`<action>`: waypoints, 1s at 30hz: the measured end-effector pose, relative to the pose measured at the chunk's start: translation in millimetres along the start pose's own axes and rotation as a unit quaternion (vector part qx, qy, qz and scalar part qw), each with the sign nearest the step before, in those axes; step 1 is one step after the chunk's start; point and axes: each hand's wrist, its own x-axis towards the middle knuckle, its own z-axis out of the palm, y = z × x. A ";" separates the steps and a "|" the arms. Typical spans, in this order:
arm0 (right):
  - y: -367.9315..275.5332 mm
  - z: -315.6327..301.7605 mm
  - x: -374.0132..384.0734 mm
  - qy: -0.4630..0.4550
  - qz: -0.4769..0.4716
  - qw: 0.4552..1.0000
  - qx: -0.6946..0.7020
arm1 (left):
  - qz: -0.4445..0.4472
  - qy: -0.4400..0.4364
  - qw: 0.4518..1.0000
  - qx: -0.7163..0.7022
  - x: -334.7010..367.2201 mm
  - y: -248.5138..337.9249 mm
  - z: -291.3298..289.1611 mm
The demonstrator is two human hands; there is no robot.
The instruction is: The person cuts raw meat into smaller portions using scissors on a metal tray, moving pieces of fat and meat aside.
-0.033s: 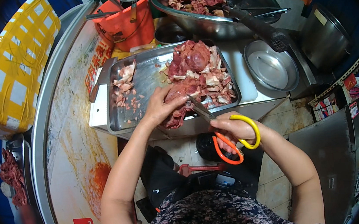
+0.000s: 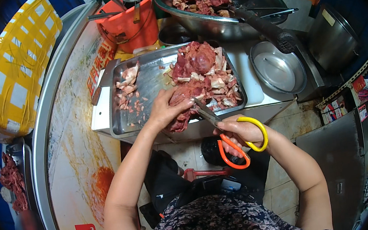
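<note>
My left hand (image 2: pixel 164 112) is closed on a piece of raw red meat (image 2: pixel 189 91) at the front edge of a shallow metal tray (image 2: pixel 122 127). Part of that piece hangs over the tray's rim. In my right hand (image 2: pixel 239 132) are scissors (image 2: pixel 207 112) with one yellow and one orange loop handle. Their blades point up and left, with the tips against the meat beside my left thumb. Behind lies a larger lump of meat (image 2: pixel 198 59), with pale fatty trimmings (image 2: pixel 224 90) to its right. More small scraps (image 2: pixel 127 83) lie at the tray's left side.
A large steel basin (image 2: pixel 246 21) holding meat stands at the back, near a red bucket (image 2: pixel 142 29) with utensils. Right of the tray is a round metal bowl (image 2: pixel 278 70). A dark-handled tool (image 2: pixel 274 34) reaches over the basin's rim. A yellow-taped box (image 2: pixel 15 66) stands far left.
The yellow handle of the scissors has shifted very slightly to the right. My left hand and the meat look the same.
</note>
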 end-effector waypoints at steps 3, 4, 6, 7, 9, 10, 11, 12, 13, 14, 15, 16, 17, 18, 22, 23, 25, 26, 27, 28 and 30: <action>17.5 -17.7 8.6 -0.061 -0.020 0.995 0.081 | 0.015 0.030 0.999 0.026 -1.6 -4.2 8.9; 21.3 -21.9 10.7 -0.083 -0.027 0.991 0.104 | 0.023 0.041 0.998 0.037 -1.5 -6.2 11.1; 26.4 -27.2 17.6 -0.104 -0.035 0.986 0.124 | 0.037 0.053 0.997 0.032 -0.9 -14.9 13.7; 28.5 -29.2 20.3 -0.113 -0.039 0.984 0.134 | 0.045 0.059 0.997 0.029 -0.5 -19.3 14.5; 29.4 -31.0 20.9 -0.099 -0.035 0.989 0.108 | 0.034 0.047 0.998 0.010 -1.1 -19.3 13.8; 27.4 -30.7 18.3 -0.096 -0.034 0.991 0.088 | 0.029 0.040 0.999 0.001 -1.1 -18.8 13.8; 26.5 -30.1 16.7 -0.091 -0.034 0.993 0.067 | 0.029 0.049 0.998 0.013 -2.6 -20.7 15.9; 25.1 -28.5 15.0 -0.067 -0.039 0.997 0.014 | 0.030 0.057 0.998 0.026 -4.7 -22.4 19.3; 21.1 -27.4 6.7 -0.048 -0.036 0.998 -0.021 | 0.031 0.064 0.997 0.039 -6.5 -23.9 22.2; 16.5 -25.5 1.0 -0.029 -0.034 0.997 -0.065 | 0.030 0.072 0.996 0.050 -9.3 -21.3 23.4; 12.6 -23.7 -5.5 -0.005 -0.032 0.994 -0.108 | 0.033 0.078 0.995 0.057 -11.1 -15.3 24.0; 7.4 -21.1 -14.3 0.022 -0.027 0.986 -0.161 | 0.035 0.085 0.994 0.065 -11.9 -12.5 25.0; 0.7 -18.5 -23.0 0.046 -0.022 0.975 -0.217 | 0.033 0.080 0.995 0.046 -12.5 -14.5 25.0; -4.0 -16.3 -29.4 0.070 -0.017 0.960 -0.272 | 0.031 0.076 0.996 0.026 -12.2 -18.0 24.3; -3.0 -3.6 -42.7 0.231 -0.239 0.735 -0.590 | 0.039 0.078 0.996 0.008 -12.2 -27.9 26.3; -5.8 0.0 -42.3 0.244 -0.229 0.702 -0.629 | 0.040 0.080 0.996 0.004 -12.2 -25.8 26.1; -13.2 3.6 -40.1 0.265 -0.207 0.629 -0.701 | 0.042 0.085 0.995 -0.002 -14.1 -21.7 25.4; -14.5 1.2 -36.7 0.259 -0.203 0.611 -0.720 | 0.049 0.091 0.995 0.009 -14.8 -18.9 25.1; -16.6 1.4 -35.6 0.258 -0.195 0.600 -0.731 | 0.055 0.097 0.994 0.020 -15.4 -15.7 25.5; -18.6 1.8 -34.9 0.258 -0.188 0.590 -0.742 | 0.061 0.104 0.992 0.030 -15.7 -12.9 25.7; -20.8 1.0 -32.2 0.244 -0.168 0.582 -0.758 | 0.062 0.106 0.992 0.037 -17.5 -10.1 25.6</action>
